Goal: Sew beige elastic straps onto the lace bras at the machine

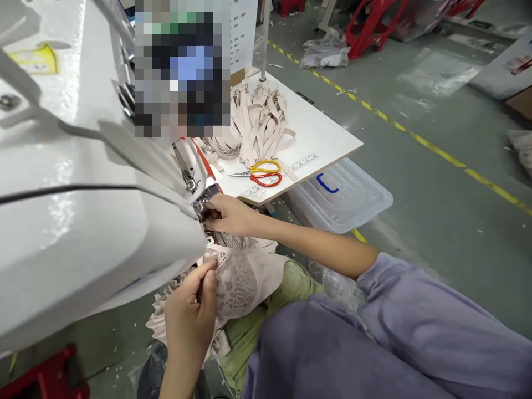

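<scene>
A white sewing machine (103, 238) fills the left side of the view. My left hand (193, 299) pinches the edge of a pale beige lace garment (239, 282) just below the machine's head. My right hand (233, 216) is at the needle area, its fingers bent and partly hidden by metal parts, so what they hold cannot be made out. The garment hangs from the machine over a green cloth (291, 285) by my lap.
The white table (328, 136) beyond holds a pile of beige strips (261, 122) and scissors (266, 173) with yellow and red handles. A lidded clear bin (353, 194) stands below. Red stools (374, 27) are at the back.
</scene>
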{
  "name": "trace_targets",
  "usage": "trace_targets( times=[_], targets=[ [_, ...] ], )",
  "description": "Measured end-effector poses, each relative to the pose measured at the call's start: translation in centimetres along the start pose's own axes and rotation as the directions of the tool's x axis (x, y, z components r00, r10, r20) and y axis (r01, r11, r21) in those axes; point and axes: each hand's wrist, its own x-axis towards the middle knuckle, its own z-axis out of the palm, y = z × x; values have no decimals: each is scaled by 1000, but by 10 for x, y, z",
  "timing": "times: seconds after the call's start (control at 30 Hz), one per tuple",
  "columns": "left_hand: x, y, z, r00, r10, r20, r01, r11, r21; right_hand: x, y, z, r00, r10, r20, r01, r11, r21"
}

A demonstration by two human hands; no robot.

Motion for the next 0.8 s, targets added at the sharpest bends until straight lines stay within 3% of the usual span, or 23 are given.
trace_targets(
  times=[0.4,0.8],
  targets=[
    [-11,6,9,998,15,-64,-17,999,-35,-4,-4,2,999,22,-24,-22,1000,-14],
    [-13,2,14,995,90,-47,-92,994,-52,-8,-2,1,999,-29,-44,30,999,16]
  ],
)
